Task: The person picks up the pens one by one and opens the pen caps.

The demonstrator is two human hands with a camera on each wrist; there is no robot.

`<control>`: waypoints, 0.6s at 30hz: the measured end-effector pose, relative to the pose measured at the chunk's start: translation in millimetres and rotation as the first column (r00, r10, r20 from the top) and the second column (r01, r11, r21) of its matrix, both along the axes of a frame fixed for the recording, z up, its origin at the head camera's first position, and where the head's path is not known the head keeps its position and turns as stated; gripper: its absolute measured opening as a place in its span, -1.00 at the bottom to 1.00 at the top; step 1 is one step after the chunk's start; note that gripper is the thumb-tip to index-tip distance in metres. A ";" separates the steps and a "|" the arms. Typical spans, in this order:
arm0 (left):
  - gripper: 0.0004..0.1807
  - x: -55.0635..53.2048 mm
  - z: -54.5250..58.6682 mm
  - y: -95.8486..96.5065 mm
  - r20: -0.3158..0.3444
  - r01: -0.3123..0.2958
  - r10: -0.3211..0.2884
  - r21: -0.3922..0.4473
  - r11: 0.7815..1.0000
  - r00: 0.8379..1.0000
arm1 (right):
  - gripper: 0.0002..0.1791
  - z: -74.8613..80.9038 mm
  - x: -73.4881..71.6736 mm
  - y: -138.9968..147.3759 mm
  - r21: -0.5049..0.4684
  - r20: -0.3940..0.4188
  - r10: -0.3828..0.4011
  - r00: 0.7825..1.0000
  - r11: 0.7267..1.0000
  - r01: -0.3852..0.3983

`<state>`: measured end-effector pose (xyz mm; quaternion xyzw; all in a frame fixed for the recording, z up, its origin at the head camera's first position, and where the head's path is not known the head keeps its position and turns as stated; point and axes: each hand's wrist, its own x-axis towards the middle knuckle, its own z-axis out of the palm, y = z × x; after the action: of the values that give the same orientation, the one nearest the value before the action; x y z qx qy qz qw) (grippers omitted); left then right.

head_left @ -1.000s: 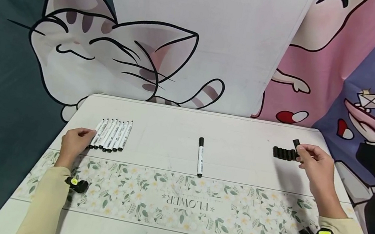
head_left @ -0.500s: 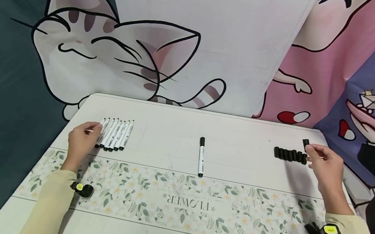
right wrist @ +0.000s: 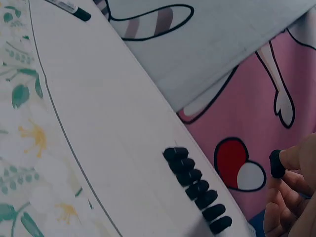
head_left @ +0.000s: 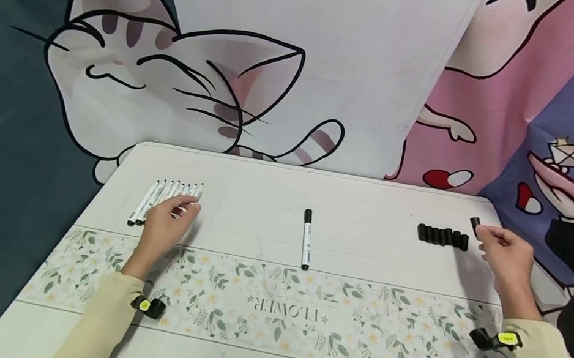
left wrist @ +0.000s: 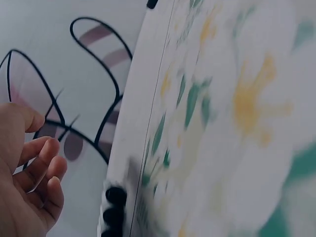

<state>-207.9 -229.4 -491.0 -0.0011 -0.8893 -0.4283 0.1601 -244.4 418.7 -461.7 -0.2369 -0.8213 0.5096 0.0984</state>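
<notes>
My left hand (head_left: 166, 230) hovers over the right part of a row of uncapped white markers (head_left: 140, 206), hiding the lower portions of several. Its fingers are loosely bent with nothing between them, as the left wrist view also shows of the hand (left wrist: 32, 177). At the right, my right hand (head_left: 509, 265) pinches a black marker cap (right wrist: 277, 164) between thumb and fingertips, raised above the table. Just left of that hand lies a row of several black marker caps (head_left: 442, 236), side by side.
One capped marker (head_left: 307, 241) lies alone mid-table, its black cap pointing away. A floral printed strip (head_left: 276, 326) crosses the white table (head_left: 254, 211) in front of the markers. Behind the far edge hangs a cartoon-printed cloth (head_left: 382, 63).
My left hand has swept from the left end of the marker row to its right part, uncovering the left markers. The right hand has shifted slightly right, still pinching the cap.
</notes>
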 end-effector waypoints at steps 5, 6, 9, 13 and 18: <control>-0.62 7.2 1.0 15.9 0.011 0.056 -0.056 0.004 0.998 0.998 | -0.79 -6.9 -1.5 10.3 0.058 0.090 -0.027 0.996 0.998 0.022; -0.61 8.5 0.7 18.8 0.015 0.069 -0.069 0.001 0.998 0.997 | -0.76 -8.4 -1.5 12.2 0.076 0.109 -0.033 0.994 0.997 0.024; -0.63 12.2 0.3 26.6 0.026 0.117 -0.117 0.000 0.993 0.993 | -0.64 -13.3 -1.5 16.9 0.125 0.154 -0.055 0.987 0.991 0.036; -0.67 14.2 -2.4 34.1 0.031 0.160 -0.160 -0.006 0.987 0.987 | -0.60 -23.4 -1.9 22.5 0.126 0.180 -0.073 0.981 0.991 0.050; -0.68 15.9 -4.8 42.2 0.040 0.189 -0.188 -0.032 0.981 0.981 | -0.58 -34.6 -4.5 26.3 0.139 0.177 -0.086 0.980 0.988 0.062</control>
<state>-192.1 -187.2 -495.8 -0.0803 -0.8955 -0.4256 0.1021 -248.9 445.0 -496.3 -0.3060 -0.8496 0.4258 0.0571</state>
